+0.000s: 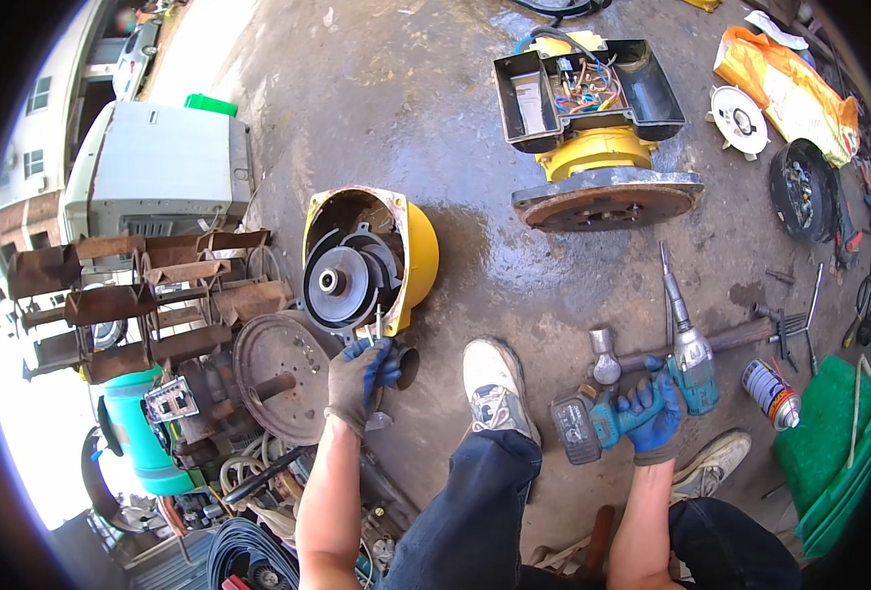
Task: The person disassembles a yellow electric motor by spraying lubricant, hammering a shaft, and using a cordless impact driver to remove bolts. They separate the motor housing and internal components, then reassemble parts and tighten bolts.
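Note:
My left hand (361, 379), in a grey-and-blue glove, grips a thin silver bolt or rod (379, 321) at the lower rim of a yellow pump housing (418, 261). A grey disc (347, 280) with a central hub sits inside that housing. My gloved right hand (652, 418) is wrapped round the handle of a teal cordless impact wrench (693, 383), its long socket extension pointing away from me, battery toward the left. A hammer (604, 356) lies just beside it.
A yellow motor (593, 147) with an open wiring box stands beyond. At left are rusty blades (111, 305) and a round plate (278, 359). Scattered right are a spray can (772, 393), black tray (801, 192) and green sheet (829, 442). My shoes (494, 383) rest on concrete.

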The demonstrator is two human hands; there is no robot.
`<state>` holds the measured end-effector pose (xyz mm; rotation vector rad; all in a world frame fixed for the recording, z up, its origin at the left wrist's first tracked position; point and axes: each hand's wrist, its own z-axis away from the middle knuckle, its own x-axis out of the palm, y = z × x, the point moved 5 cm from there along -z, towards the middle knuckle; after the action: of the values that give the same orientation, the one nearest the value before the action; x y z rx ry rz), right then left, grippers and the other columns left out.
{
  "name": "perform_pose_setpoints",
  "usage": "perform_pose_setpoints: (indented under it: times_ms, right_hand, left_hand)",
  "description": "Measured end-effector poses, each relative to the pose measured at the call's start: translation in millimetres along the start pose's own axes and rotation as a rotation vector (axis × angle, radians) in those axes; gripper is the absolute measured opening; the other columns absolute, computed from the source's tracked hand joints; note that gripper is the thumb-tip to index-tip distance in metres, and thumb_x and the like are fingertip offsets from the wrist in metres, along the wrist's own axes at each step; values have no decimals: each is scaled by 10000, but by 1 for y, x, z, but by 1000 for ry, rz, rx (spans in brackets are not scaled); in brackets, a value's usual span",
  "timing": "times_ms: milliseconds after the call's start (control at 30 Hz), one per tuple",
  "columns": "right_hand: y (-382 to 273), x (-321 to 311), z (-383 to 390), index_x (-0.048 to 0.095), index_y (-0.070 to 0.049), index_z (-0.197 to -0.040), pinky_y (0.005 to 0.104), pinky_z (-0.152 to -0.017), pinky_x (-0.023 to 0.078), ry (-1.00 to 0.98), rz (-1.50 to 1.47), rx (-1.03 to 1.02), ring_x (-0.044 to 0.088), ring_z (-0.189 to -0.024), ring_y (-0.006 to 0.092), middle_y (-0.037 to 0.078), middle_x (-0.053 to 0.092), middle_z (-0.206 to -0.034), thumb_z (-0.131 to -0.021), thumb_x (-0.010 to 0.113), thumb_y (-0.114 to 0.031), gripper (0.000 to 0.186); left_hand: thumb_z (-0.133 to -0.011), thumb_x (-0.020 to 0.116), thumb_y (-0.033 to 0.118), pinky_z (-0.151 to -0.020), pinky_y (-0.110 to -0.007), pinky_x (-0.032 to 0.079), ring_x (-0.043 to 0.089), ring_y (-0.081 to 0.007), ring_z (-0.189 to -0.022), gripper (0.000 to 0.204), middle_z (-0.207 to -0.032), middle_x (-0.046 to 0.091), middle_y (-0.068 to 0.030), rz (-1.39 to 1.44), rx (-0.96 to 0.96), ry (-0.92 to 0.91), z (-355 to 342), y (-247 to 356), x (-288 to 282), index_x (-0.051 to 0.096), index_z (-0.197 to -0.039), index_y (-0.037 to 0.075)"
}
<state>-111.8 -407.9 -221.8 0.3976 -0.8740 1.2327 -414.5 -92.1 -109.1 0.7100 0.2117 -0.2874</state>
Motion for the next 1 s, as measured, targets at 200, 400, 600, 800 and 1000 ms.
perform_pose_setpoints:
  times_ms: [200,400,600,800,1000]
  right_hand:
    - [-1,-3,0,496,-66,-1261,407,-731,430,-41,-72,17,479,-634,179,36,465,-674,-987,511,-241,326]
    - [1,-3,-2,494,-62,-1278,395,-731,439,-64,-6,29,494,-633,176,32,484,-675,-993,521,-225,329]
    - [4,7,-2,502,-45,-1275,382,-719,462,-92,26,46,514,-626,175,40,516,-680,-1000,513,-204,317]
    - [4,8,-1,512,-52,-1253,380,-718,446,-58,34,41,479,-625,165,26,476,-683,-1006,498,-218,298]
    - [-3,0,-1,491,-61,-1266,371,-711,421,-52,36,25,438,-621,154,17,422,-678,-1010,479,-243,315]
  left_hand:
    - [-933,630,38,-657,-289,568,651,-167,-703,177,-913,686,-120,315,164,-162,7,-19,8,633,-1086,-51]
    - [-897,677,56,-787,-361,564,649,-226,-881,331,-1117,649,-151,393,310,-321,29,-16,32,605,-1210,-25]
    - [-899,692,88,-778,-370,554,656,-222,-869,370,-1129,649,-147,607,269,-516,37,-15,66,588,-1239,-16]
    - [-946,646,138,-811,-299,501,604,-173,-911,313,-1142,624,-114,707,124,-696,37,-23,82,597,-1246,60]
    - [-965,623,175,-842,-296,509,597,-172,-944,344,-1146,590,-96,828,-97,-874,37,-35,96,543,-1280,65]
